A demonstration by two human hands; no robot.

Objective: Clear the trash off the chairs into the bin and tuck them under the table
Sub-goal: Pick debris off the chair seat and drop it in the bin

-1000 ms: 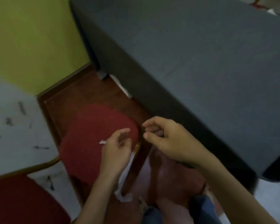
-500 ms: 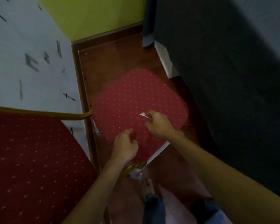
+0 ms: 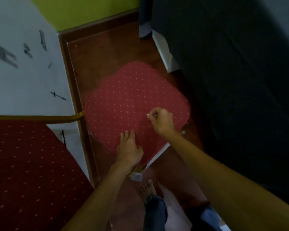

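A red dotted chair seat (image 3: 127, 100) lies below me in the middle of the view. My right hand (image 3: 160, 120) is closed over its right part, pinching a tiny white scrap of trash (image 3: 146, 114) between the fingertips. My left hand (image 3: 128, 147) rests flat on the seat's near edge, fingers together, holding nothing that I can see. A second red dotted chair (image 3: 27, 172) with a gold frame (image 3: 40, 117) fills the lower left. The dark table (image 3: 240, 80) stands to the right. No bin is in view.
A white wall (image 3: 23, 77) with dark marks and a brown skirting board (image 3: 70, 84) run along the left. A white strip (image 3: 163, 52) lies by the table's base. My bare foot (image 3: 148, 187) stands on the reddish floor just in front of the seat.
The view has shifted over the chair seat. My right hand moved right across the seat with the white scrap; my left hand opened and settled flat on the seat's near edge.
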